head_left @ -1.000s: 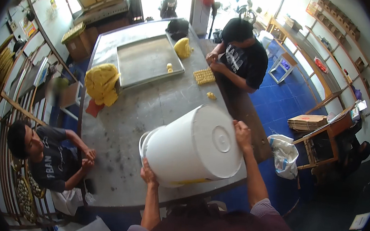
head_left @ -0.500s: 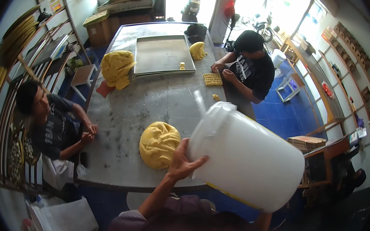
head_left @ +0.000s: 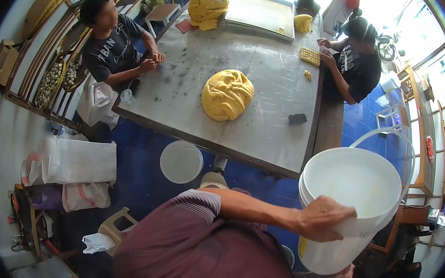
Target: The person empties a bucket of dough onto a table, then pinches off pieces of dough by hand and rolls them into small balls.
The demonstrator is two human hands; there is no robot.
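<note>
A white plastic bucket (head_left: 337,252) is off the table's near right corner, slightly tilted, its open mouth facing up. Its inside looks empty apart from faint yellowish traces, and its pale handle (head_left: 411,152) arches above the rim. My left hand (head_left: 327,219) reaches across my body, its fingers closed on the bucket's near side by the rim. Low on the bucket my right hand (head_left: 345,277) holds the base, partly hidden behind it. A large mound of yellow dough (head_left: 228,95) rests on the metal table (head_left: 173,96), away from both hands.
A person (head_left: 116,48) sits at the table's left; another person (head_left: 356,61) handles small dough pieces (head_left: 309,56) at the right. More dough (head_left: 208,10) and a tray (head_left: 260,14) occupy the far end. A round white lid (head_left: 181,162) and a beige stool (head_left: 117,231) are on the floor.
Both hands have carried the bucket from over the table to the right, turning its mouth from sideways to upward. The view has swung; the dough mound remains on the table.
</note>
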